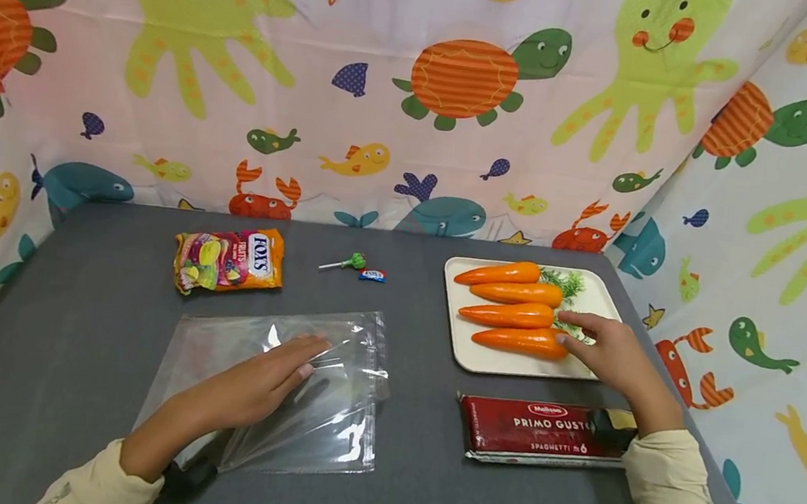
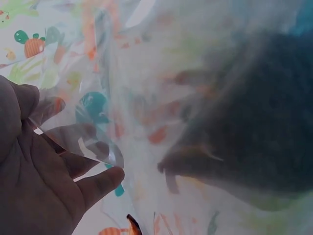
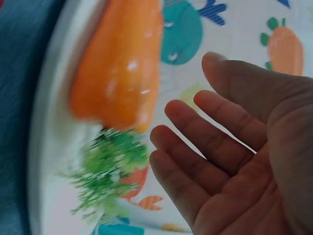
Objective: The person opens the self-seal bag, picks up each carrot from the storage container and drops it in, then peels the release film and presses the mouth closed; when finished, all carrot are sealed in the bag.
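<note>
In the head view my left hand (image 1: pixel 275 375) is at a large clear plastic bag (image 1: pixel 336 433) lying on the table. Folds run out from its thumb. The left wrist view shows the film passing between the thumb and fingers of that left hand (image 2: pixel 54 161), with some fingertips seen through it. At the right, several orange carrots (image 1: pixel 512 314) with green tops (image 1: pixel 564 283) lie side by side on a cream tray (image 1: pixel 464 356). My right hand (image 1: pixel 606 353) hovers over their leafy ends, its fingers loosely bent and apart from the nearest carrot (image 3: pixel 120 68) in the right wrist view.
A red spaghetti packet (image 1: pixel 528 435) lies in front of the tray, partly under the right wrist. Behind the bag are an orange candy bag (image 1: pixel 229 260), a green lollipop (image 1: pixel 353 261) and a small blue-and-red wrapped sweet (image 1: pixel 373 275). A printed curtain (image 1: pixel 370 29) surrounds the grey table.
</note>
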`<state>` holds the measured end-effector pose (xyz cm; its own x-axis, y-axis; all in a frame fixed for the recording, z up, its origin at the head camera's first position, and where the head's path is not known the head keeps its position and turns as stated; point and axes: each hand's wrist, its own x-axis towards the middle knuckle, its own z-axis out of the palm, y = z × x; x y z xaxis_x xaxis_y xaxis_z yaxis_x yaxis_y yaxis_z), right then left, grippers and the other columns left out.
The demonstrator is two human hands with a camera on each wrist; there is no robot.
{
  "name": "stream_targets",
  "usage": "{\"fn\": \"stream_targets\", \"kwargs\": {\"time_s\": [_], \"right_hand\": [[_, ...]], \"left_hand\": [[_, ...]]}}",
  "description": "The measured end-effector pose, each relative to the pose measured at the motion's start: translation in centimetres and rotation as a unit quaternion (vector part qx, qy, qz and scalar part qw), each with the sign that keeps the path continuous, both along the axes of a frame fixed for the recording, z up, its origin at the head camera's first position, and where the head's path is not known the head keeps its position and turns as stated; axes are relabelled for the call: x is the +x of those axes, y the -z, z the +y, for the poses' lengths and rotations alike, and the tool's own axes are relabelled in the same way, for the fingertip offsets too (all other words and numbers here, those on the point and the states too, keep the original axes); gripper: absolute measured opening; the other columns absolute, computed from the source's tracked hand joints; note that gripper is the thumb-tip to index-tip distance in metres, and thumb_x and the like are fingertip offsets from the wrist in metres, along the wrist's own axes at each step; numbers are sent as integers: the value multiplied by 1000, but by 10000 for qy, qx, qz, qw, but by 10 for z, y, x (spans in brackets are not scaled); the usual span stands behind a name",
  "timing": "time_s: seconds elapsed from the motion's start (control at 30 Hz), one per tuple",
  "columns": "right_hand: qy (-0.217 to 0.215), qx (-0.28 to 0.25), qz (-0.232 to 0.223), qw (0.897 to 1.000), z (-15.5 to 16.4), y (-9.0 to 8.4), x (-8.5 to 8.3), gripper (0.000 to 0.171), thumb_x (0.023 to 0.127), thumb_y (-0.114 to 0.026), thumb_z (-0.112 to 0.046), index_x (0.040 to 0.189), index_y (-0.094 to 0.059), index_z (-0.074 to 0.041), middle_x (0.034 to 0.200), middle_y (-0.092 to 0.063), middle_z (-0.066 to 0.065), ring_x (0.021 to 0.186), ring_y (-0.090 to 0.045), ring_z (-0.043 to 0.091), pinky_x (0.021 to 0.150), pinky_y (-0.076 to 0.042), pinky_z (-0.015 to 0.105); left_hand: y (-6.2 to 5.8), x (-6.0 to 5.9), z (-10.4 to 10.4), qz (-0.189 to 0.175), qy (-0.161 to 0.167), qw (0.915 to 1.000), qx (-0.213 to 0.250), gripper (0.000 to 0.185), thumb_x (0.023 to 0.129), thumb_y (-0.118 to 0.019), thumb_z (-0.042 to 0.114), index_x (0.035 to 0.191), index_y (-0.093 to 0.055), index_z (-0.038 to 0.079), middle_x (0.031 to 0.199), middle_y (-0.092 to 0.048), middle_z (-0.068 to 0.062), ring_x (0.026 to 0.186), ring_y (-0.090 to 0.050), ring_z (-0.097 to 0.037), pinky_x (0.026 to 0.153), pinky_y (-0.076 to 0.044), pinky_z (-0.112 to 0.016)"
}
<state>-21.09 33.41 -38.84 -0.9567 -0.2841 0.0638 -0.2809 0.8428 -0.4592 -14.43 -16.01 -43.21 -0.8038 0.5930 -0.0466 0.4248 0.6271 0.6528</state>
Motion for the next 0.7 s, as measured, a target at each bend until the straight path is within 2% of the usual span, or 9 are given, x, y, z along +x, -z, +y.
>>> {"fn": "stream_targets", "kwargs": {"time_s": [0.27, 0.47, 0.7], "right_hand": [[223, 259, -305, 9990, 10, 10, -3, 44, 91, -68, -15, 130, -59, 4, 123, -58, 31, 106, -56, 47, 89, -46, 61], [6, 211, -504, 9985, 8, 12, -5, 46, 91, -68, -13, 132, -57, 6, 124, -59, 29, 112, -54, 46, 94, -42, 62], [-29, 334, -787, 9963, 2, 14, -6, 53, 89, -71, -16, 134, -54, 5, 122, -60, 27, 106, -56, 41, 92, -45, 58]], "left_hand": [[-1, 0, 1, -64, 60, 10000, -14, 51, 107, -34, 35, 154, -30, 13, 158, -26, -10, 145, -19, -29, 113, -20, -55], [0, 0, 0, -47, 60, 10000, -6, 52, 107, -32, 37, 154, -30, 13, 158, -25, -10, 145, -19, -30, 114, -19, -54], [-1, 0, 1, -52, 51, 10000, -35, 53, 107, -32, 38, 154, -30, 13, 158, -25, -11, 145, -19, -31, 113, -19, -55]]}}
